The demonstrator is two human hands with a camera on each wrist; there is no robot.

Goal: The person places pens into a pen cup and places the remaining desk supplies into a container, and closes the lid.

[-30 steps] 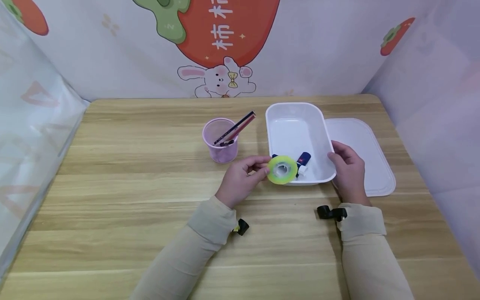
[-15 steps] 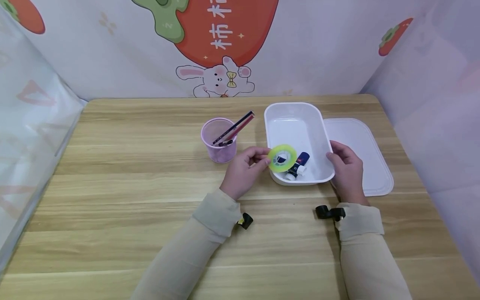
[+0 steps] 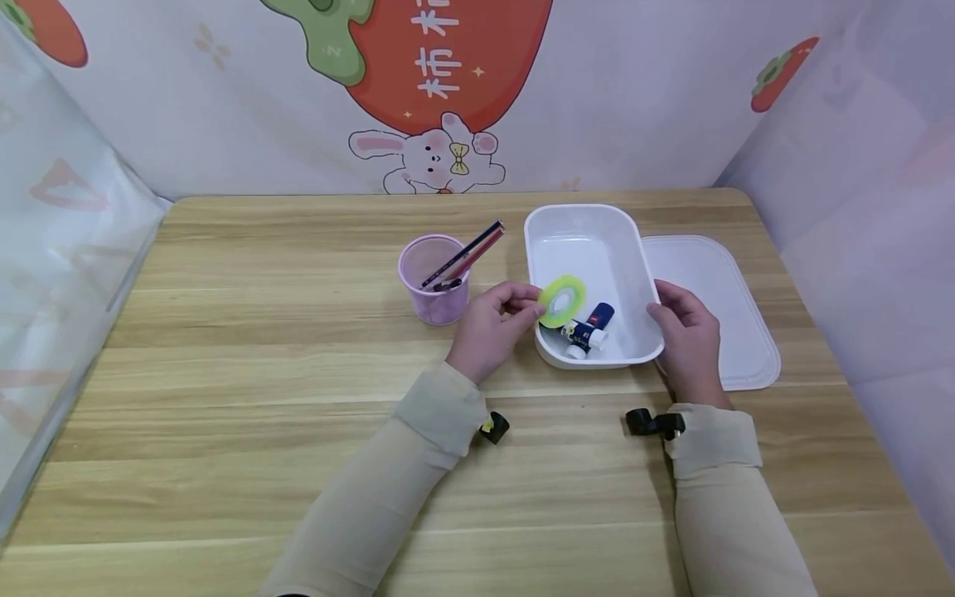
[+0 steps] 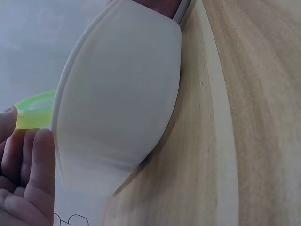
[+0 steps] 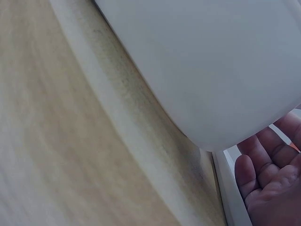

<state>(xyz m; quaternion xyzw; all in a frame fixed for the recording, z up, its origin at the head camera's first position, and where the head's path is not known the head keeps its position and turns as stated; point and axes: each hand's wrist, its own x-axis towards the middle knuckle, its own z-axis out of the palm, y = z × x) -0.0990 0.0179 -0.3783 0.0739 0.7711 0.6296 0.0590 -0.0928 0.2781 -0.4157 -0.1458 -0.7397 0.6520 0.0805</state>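
My left hand (image 3: 488,333) pinches a yellow-green roll of tape (image 3: 554,314) between thumb and fingers. The roll is held tilted over the near left part of a white plastic container (image 3: 576,249). My right hand (image 3: 690,342) holds that container at its near right side, thumb at the rim and fingers outside. Inside the container lie dark blue tubes with white caps, probably glue sticks (image 3: 588,335). In the left wrist view, the tape (image 4: 35,117) shows beside the container's outer wall (image 4: 117,94). The right wrist view shows curled fingers (image 5: 270,150) by the container's corner.
A white lid (image 3: 734,319) lies flat to the right of the container, partly behind my right hand. Left of the container stands a pink cup (image 3: 440,308) with pencils (image 3: 481,249) leaning in it. The wooden table (image 3: 261,373) meets a printed cloth backdrop behind.
My left hand has moved away from me and slightly right, carrying the tape from the near rim farther over the container. More of the blue tubes shows now. My right hand keeps its hold.
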